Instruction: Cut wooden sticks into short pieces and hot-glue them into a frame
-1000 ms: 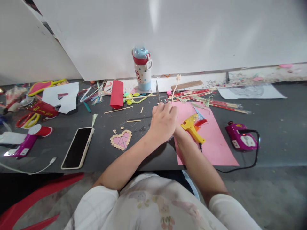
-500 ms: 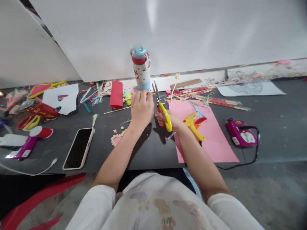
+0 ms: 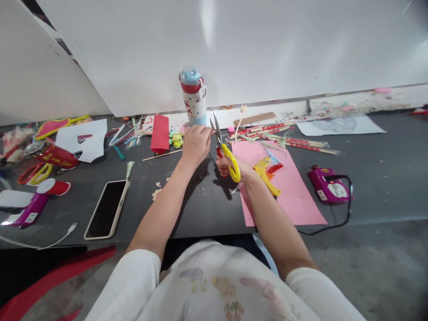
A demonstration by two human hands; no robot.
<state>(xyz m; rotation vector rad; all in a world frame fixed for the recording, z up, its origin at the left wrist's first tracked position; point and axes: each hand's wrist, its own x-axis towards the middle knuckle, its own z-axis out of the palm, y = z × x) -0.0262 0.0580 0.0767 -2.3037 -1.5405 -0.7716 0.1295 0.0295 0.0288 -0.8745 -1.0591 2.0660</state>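
Note:
My right hand [image 3: 224, 167] grips a pair of scissors [image 3: 230, 164] with yellow and red handles. Their blades point away from me and stand apart, close to the fingertips of my left hand [image 3: 196, 143]. The left fingers are curled shut, knuckles up; a small tip shows at their right side, too little to name. A thin wooden stick [image 3: 162, 154] lies on the table left of that hand. Small pale flower-shaped pieces [image 3: 157, 192] lie beside my left forearm, which partly hides them. Beneath my right forearm is a pink sheet [image 3: 297, 200], with a yellow glue gun [image 3: 265, 174] on it.
A water bottle [image 3: 194, 100] stands behind my left hand, against the white board. To the left are a red folded paper [image 3: 160, 133], a phone [image 3: 106, 209] and a red thread spool [image 3: 60, 188]. Red-wrapped sticks [image 3: 307, 143] and a purple corded device [image 3: 329, 185] lie right.
The view has shifted slightly. My left forearm now covers more of the flower-shaped pieces. The scissors remain in my right hand with their blades still apart near my left fingers.

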